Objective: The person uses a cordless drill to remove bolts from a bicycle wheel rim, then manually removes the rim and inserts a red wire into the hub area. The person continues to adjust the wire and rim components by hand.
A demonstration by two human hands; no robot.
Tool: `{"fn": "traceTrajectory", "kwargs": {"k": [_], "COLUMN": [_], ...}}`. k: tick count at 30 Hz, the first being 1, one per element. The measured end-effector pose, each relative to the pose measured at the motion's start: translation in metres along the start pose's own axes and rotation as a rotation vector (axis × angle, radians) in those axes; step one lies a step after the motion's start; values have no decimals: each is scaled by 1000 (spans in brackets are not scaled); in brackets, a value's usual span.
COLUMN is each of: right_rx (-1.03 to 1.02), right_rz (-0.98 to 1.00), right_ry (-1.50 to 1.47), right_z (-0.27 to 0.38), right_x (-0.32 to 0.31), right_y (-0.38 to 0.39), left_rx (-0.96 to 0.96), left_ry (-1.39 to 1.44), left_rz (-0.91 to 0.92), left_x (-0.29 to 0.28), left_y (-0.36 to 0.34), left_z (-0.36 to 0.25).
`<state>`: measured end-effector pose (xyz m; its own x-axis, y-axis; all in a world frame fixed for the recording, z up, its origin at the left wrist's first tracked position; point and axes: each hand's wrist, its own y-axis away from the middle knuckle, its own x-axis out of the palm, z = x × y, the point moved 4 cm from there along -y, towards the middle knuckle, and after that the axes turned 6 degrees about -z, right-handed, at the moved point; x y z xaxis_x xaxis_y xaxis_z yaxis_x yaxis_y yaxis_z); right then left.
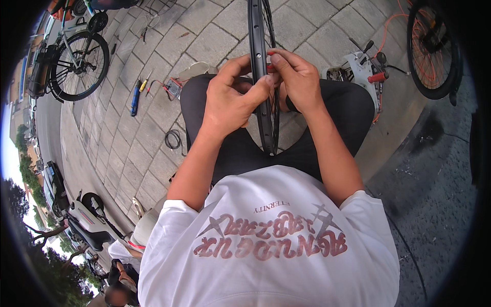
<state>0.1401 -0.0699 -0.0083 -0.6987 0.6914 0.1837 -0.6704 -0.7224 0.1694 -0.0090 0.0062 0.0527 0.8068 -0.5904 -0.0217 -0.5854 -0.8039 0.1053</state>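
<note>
A black bicycle wheel point(258, 38) without a tire stands upright between my knees, its rim edge toward me. My left hand point(230, 97) is wrapped round the rim, thumb on its near side. Close beside it, my right hand point(303, 84) pinches a small red tool point(271, 52) at the spokes, just right of the rim. The tool looks like a spoke wrench, though my fingers cover most of it.
On the paving at left lie a blue tool point(135, 100), a yellow screwdriver point(143, 84), a multimeter point(174, 89) and a coiled black cable point(173, 139). A white metal stand point(360, 71) with a red handle is at right, near another wheel point(432, 56) and an orange hose point(391, 23). A bicycle point(76, 64) stands far left.
</note>
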Motion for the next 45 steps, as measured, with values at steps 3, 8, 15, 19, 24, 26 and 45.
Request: {"fn": "traceTrajectory", "kwargs": {"k": [3,8,15,19,24,26,45], "right_rx": [6,-34,-58,-99,-104,36,624], "right_rz": [42,47,-7,-45,66,119,327], "right_ry": [-36,18,-44,-52,28,-27,-720], "right_z": [-2,-3,-5,-13,-12,-11,-6], "right_x": [0,-6,-13,-6,8,11,25], "right_y": [-6,-1,19,15,8,6,3], "left_rx": [39,102,243,300,398,425,453], "left_ry": [-230,-293,-268,-367,-520,-523,-379], "left_rz": [-41,-22,16,12,-8,-16,97], "left_x": [1,6,10,7,-3,-4,-31], "left_y": [-2,3,15,12,14,13,5], "left_z": [-19,-28,-14,-21,-25,-26,-6]}}
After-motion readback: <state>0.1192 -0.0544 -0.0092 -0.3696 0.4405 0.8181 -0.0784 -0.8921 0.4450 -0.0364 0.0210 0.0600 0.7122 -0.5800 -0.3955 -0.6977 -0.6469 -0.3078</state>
